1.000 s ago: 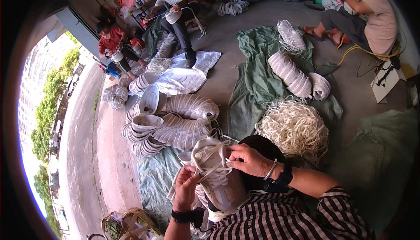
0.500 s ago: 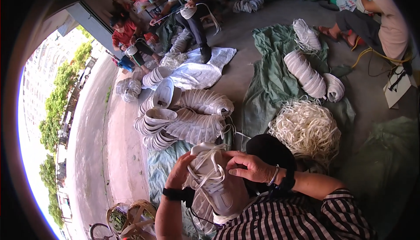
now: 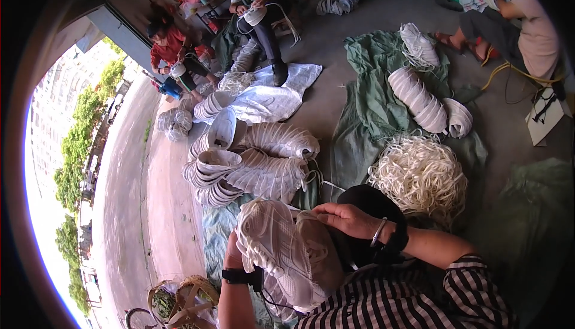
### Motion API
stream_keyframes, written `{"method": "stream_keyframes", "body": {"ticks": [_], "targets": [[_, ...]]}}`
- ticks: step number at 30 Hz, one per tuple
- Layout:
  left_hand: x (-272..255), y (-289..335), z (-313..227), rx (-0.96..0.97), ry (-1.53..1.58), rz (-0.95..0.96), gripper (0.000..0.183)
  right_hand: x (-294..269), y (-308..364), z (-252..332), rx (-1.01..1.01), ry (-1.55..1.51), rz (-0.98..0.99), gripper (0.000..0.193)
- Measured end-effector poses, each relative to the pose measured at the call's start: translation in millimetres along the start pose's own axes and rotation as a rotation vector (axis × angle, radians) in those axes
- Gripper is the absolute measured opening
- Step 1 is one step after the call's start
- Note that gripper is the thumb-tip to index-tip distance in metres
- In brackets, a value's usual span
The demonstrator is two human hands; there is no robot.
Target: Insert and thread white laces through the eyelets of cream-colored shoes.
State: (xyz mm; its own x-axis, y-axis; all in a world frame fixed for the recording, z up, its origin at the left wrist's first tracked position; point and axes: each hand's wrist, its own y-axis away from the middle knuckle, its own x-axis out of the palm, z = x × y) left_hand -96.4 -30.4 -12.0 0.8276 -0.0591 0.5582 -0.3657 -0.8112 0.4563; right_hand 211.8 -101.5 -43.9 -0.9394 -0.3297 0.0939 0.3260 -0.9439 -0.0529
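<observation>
Two white mesh shoe uppers are together in front of my lap. The left shoe upper has white laces along its side and front. The right shoe upper lies against it. My left hand grips the left shoe upper from its outer side, its fingers mostly hidden behind it. My right hand is closed at the top edge of the right shoe upper, fingers pointing left.
Stacks of nested white uppers lie just ahead on sheeting. Right of them sits a heap of white laces by a green tarp. Two people handle uppers at the far left; another sits at far right. A woven basket stands lower left.
The laced upper has turned, its laces now facing left, and a second upper shows beside it. My left hand has slid behind the work; my right hand has shifted slightly right, fingers straighter.
</observation>
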Motion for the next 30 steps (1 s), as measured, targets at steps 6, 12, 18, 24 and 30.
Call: {"method": "stream_keyframes", "body": {"ticks": [6,12,18,24,30], "targets": [[74,4,11,-0.015,-0.342,0.154,0.042,4,-40,34,-0.06,0.064,-0.038,0.044],[52,-2,29,-0.034,-0.292,0.194,0.062,10,-48,30,0.482,-0.39,0.117,0.052],[88,75,-21,0.117,-0.189,0.387,0.07,40,-10,129,-0.25,0.033,0.333,0.07],[24,150,-28,-0.015,-0.558,0.769,0.069,86,16,165,-0.64,0.352,0.447,0.094],[34,143,-34,0.453,-0.366,-0.034,0.057,-4,21,97,-0.303,1.152,-0.01,0.047]]}}
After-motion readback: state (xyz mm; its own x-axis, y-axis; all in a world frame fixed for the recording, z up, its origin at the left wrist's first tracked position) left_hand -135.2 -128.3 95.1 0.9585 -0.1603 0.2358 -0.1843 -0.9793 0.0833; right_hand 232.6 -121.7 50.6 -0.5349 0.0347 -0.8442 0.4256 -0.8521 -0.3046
